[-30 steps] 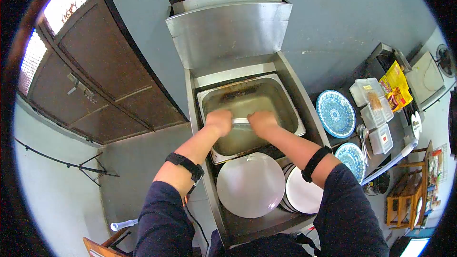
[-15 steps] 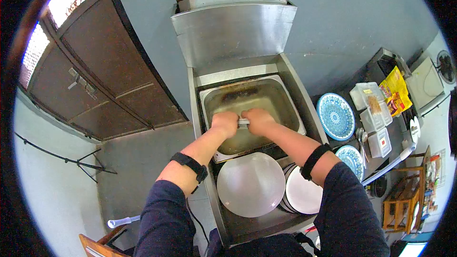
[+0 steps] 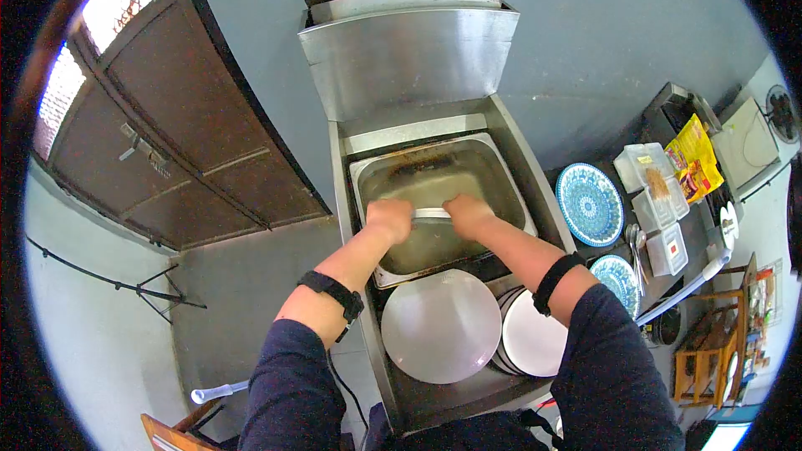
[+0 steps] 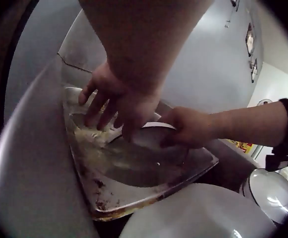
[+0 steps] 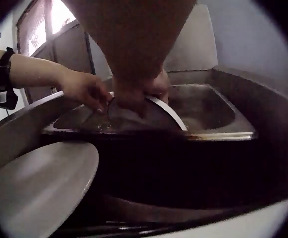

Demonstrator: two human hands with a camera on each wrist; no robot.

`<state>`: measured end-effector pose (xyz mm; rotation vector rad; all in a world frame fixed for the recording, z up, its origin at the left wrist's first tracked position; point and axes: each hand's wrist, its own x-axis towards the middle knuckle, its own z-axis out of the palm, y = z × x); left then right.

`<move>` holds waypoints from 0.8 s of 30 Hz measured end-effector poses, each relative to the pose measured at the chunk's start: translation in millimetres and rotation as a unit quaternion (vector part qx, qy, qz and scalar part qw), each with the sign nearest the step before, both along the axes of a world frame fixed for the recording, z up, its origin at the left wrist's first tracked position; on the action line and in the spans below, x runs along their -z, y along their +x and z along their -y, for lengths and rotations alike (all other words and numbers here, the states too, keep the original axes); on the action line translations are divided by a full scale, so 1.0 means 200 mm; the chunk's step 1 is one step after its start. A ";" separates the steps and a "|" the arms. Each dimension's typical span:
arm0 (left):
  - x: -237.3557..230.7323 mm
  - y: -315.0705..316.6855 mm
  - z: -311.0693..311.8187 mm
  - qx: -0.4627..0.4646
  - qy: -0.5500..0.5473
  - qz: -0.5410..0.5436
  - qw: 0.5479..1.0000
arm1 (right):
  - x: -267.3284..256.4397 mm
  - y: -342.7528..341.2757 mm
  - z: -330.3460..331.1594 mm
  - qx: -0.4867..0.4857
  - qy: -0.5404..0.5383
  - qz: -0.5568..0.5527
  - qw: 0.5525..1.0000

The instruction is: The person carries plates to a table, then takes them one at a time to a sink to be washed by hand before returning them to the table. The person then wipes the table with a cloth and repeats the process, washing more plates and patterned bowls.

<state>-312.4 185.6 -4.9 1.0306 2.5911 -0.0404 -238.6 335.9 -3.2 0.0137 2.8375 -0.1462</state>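
Both hands hold a white plate (image 3: 431,213) by its rim, partly sunk in cloudy water inside a rectangular metal tray (image 3: 380,277). At the plate's left side is the left hand (image 3: 390,219); in the left wrist view the left hand (image 4: 126,101) has its fingers spread toward the water, thumb near the rim. The right hand (image 3: 468,215) grips the opposite side, and the right wrist view shows the right hand (image 5: 136,96) over the rim of the tilted plate (image 5: 166,110). The plate's lower part is hidden by water.
A large white plate (image 3: 441,326) and a stack of smaller plates (image 3: 535,336) lie in the near part of the metal sink (image 3: 418,409). To the right are blue patterned plates (image 3: 590,205), clear plastic boxes (image 3: 667,250), spoons (image 3: 637,242) and a yellow packet (image 3: 695,159).
The hands drew closer together over the tray, then moved apart again. More of the plate's rim shows between them now than half a second ago.
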 end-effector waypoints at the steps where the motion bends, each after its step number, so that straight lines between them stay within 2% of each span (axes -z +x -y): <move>1: -0.07 0.01 0.00 0.000 -0.002 -0.004 1.000 | 0.01 -0.01 0.01 0.001 0.019 0.015 1.000; 6: -0.25 0.00 0.02 -0.003 0.041 -0.036 0.999 | -0.04 -0.05 0.03 0.025 0.086 0.052 0.995; 9: -0.37 0.01 0.11 0.004 0.117 -0.050 0.992 | -0.18 -0.01 0.02 0.009 0.071 -0.011 0.997; 12: -0.54 0.03 0.29 0.006 0.299 -0.055 0.953 | -0.35 0.05 0.01 -0.026 0.112 -0.046 0.992; 14: -0.63 0.07 0.42 -0.014 0.355 -0.055 0.933 | -0.43 0.08 0.00 -0.022 0.085 -0.089 0.992; 19: -0.67 0.23 0.71 -0.027 0.478 -0.053 0.877 | -0.61 0.18 -0.02 -0.056 0.057 -0.205 0.976; 22: -0.67 0.36 0.85 -0.086 0.513 -0.009 0.854 | -0.70 0.23 -0.01 -0.061 0.060 -0.250 0.965; 24: -0.65 0.43 0.92 -0.094 0.527 -0.012 0.845 | -0.73 0.25 -0.01 -0.076 0.051 -0.290 0.953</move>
